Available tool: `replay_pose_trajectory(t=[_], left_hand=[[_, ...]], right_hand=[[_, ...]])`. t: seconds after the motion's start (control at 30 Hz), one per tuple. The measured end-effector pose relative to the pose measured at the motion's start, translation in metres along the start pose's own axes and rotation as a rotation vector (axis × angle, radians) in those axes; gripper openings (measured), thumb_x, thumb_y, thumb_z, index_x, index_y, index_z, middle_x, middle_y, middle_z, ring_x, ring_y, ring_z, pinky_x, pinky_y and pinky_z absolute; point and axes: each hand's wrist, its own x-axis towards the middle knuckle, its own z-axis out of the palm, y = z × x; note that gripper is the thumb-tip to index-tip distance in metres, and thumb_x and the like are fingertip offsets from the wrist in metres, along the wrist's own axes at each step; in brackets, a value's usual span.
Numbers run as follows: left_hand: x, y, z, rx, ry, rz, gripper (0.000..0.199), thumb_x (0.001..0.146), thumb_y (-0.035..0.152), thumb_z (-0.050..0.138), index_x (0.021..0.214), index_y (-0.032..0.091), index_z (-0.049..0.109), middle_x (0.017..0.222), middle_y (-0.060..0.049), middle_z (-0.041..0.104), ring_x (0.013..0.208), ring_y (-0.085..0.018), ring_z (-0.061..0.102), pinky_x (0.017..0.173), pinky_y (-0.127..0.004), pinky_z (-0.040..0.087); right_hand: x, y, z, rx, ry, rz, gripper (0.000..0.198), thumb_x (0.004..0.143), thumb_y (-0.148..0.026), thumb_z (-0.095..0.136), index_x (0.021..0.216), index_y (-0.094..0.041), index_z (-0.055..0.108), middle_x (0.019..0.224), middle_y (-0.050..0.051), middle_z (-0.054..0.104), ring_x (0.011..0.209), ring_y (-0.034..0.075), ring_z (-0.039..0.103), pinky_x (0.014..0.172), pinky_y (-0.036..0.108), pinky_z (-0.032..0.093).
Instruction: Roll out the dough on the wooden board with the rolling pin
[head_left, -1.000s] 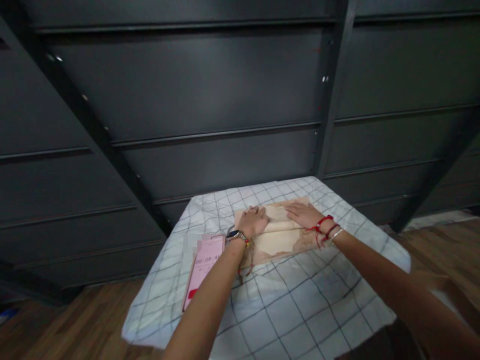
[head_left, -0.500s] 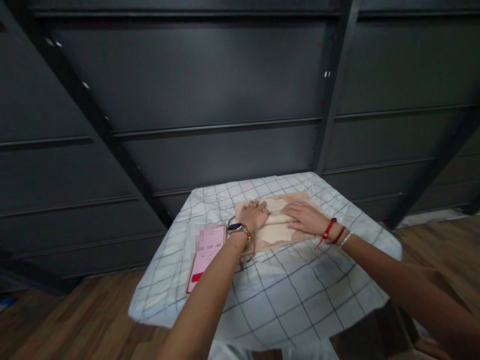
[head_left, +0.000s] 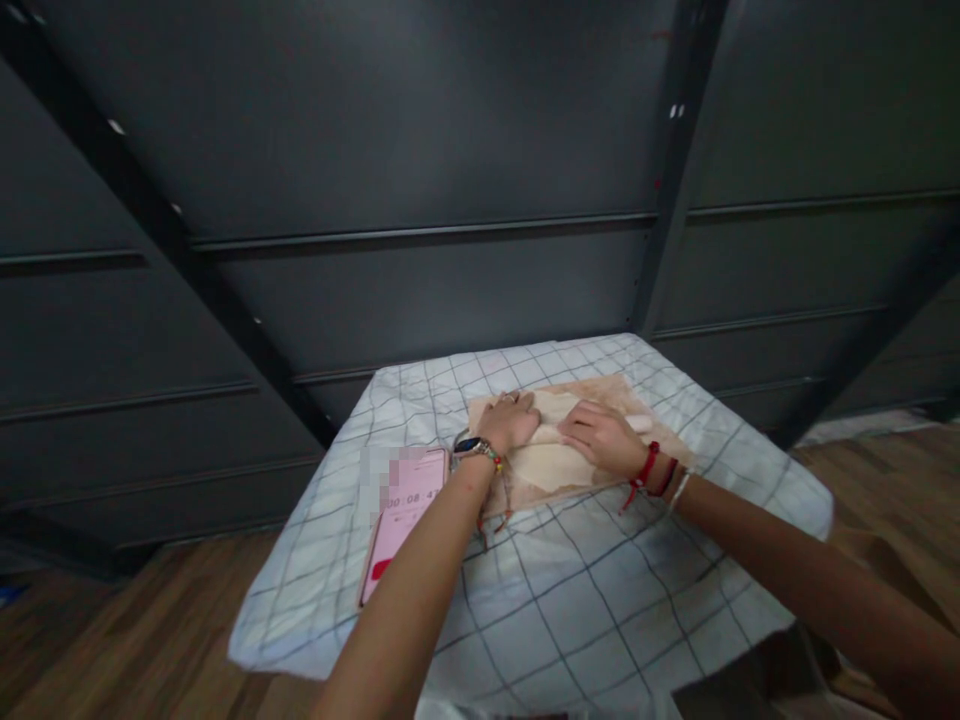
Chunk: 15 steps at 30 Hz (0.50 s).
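Note:
A flat, cream sheet of dough [head_left: 551, 468] lies on a thin tan board or mat [head_left: 570, 492]. A pale rod like a slim rolling pin [head_left: 639, 423] runs across it, its right end showing past my right hand. My right hand [head_left: 604, 437] is closed over the rod, fingertips bent down at the dough fold near the middle. At the rod's left end, my left hand [head_left: 511, 420] has bent fingers and its thumb toward the middle; the rod beneath it is mostly hidden. Part of the dough seems wrapped around the rod.
A phone [head_left: 405, 510] showing a running timer lies left of the board, partly behind my left forearm. A white checked cloth [head_left: 570, 600] covers the small table. Right behind it stands a dark panelled wall [head_left: 420, 300]. Wooden floor [head_left: 150, 640] shows on both sides.
My right hand has gone from lying stretched flat along the roll to bent fingers closer to my left hand, uncovering the rod's right end. The left hand has barely moved.

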Motion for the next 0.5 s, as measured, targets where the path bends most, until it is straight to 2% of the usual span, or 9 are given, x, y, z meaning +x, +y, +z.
replay_pose_trajectory(t=[0.27, 0.5], left_hand=[[-0.0078, 0.0047, -0.0046, 0.003, 0.019, -0.006, 0.044, 0.090, 0.032, 0.025, 0.130, 0.020, 0.038, 0.140, -0.011, 0.035, 0.128, -0.025, 0.031, 0.097, -0.041, 0.031], [-0.0066, 0.0033, -0.0027, -0.010, 0.027, -0.005, 0.042, 0.090, 0.033, 0.025, 0.126, 0.021, 0.041, 0.138, -0.009, 0.038, 0.126, -0.024, 0.034, 0.095, -0.042, 0.033]], right_hand=[[-0.0031, -0.0091, 0.0024, 0.047, 0.071, 0.039, 0.021, 0.086, -0.017, 0.051, 0.070, -0.015, 0.064, 0.074, 0.006, 0.060, 0.075, 0.016, 0.048, 0.070, 0.029, 0.041], [-0.0058, -0.0098, 0.0005, -0.015, 0.045, -0.010, 0.024, 0.087, -0.015, 0.049, 0.067, -0.016, 0.062, 0.071, 0.006, 0.059, 0.072, 0.016, 0.046, 0.067, 0.028, 0.039]])
